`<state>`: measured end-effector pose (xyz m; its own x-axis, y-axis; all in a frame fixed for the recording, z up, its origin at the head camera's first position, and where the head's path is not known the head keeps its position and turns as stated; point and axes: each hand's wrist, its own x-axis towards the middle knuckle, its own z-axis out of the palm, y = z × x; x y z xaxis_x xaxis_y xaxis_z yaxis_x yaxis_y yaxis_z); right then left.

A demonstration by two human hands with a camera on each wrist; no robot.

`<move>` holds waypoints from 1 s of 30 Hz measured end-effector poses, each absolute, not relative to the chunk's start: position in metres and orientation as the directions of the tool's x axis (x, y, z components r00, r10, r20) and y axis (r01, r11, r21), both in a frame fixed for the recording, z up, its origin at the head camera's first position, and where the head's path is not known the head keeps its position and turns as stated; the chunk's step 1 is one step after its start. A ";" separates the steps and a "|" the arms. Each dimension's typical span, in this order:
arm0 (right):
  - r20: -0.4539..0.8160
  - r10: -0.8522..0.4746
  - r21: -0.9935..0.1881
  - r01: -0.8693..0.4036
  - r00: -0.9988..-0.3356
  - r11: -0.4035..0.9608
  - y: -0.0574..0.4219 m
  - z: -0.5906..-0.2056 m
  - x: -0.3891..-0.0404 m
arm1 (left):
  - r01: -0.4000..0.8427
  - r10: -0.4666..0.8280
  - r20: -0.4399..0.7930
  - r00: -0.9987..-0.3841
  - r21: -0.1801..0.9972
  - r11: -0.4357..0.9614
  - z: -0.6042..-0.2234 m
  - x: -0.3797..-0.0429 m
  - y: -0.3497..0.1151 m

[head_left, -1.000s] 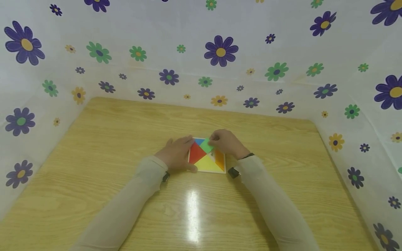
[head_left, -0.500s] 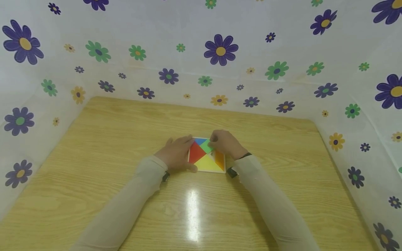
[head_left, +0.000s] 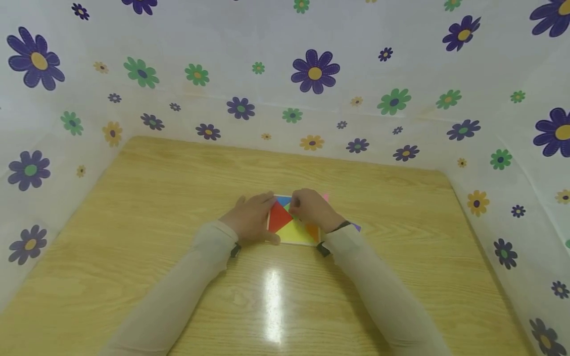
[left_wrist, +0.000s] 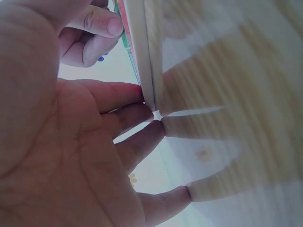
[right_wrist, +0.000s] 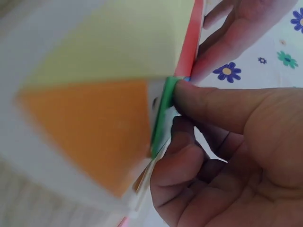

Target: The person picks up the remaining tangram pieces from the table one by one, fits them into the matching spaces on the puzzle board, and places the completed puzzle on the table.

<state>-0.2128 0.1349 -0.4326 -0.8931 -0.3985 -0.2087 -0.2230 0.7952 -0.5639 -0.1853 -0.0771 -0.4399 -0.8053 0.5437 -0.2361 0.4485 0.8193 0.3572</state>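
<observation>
A tangram tray [head_left: 300, 244] with a pale rim lies mid-table. In it show a red triangle [head_left: 279, 217], a yellow triangle [head_left: 294, 233], an orange piece [head_left: 314, 231] and a blue triangle [head_left: 283, 200]. My left hand [head_left: 251, 216] rests along the tray's left side, fingers extended and fingertips down at the tray edge and tabletop in the left wrist view. Over the tray's upper right, my right hand [head_left: 313, 208] pinches a green tangram piece [right_wrist: 163, 113] between thumb and curled fingers. Seen from the right wrist, this piece stands tilted beside the orange one.
Just past the right hand, a pink piece [head_left: 326, 197] peeks out on the table, and a purple piece [head_left: 356, 226] shows beside the right wrist. A white cloth with flowers [head_left: 240, 108] walls the wooden table [head_left: 178, 173] at the back and both sides.
My right hand has shifted left and slightly toward me, covering most of the green piece. Pink and purple pieces have come into view behind it. My left hand has stayed in place.
</observation>
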 end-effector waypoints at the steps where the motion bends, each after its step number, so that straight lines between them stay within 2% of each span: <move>1: -0.200 -0.399 -0.553 -0.233 -0.895 0.800 0.134 -0.433 -0.213 | 0.447 0.543 -0.236 -0.806 0.359 0.820 -0.440 -0.185 -0.077; 7: -0.189 -0.362 -0.602 -0.184 -0.913 0.777 0.150 -0.432 -0.211 | 0.444 0.538 -0.240 -0.808 0.352 0.824 -0.439 -0.184 -0.076; 15: -0.029 -0.291 -0.617 -0.212 -0.956 0.758 0.195 -0.417 -0.206 | 0.429 0.525 -0.261 -0.810 0.347 0.834 -0.443 -0.187 -0.076; 30: 0.007 -0.242 -0.572 -0.202 -0.970 0.795 0.221 -0.412 -0.195 | 0.436 0.536 -0.258 -0.804 0.356 0.826 -0.443 -0.187 -0.076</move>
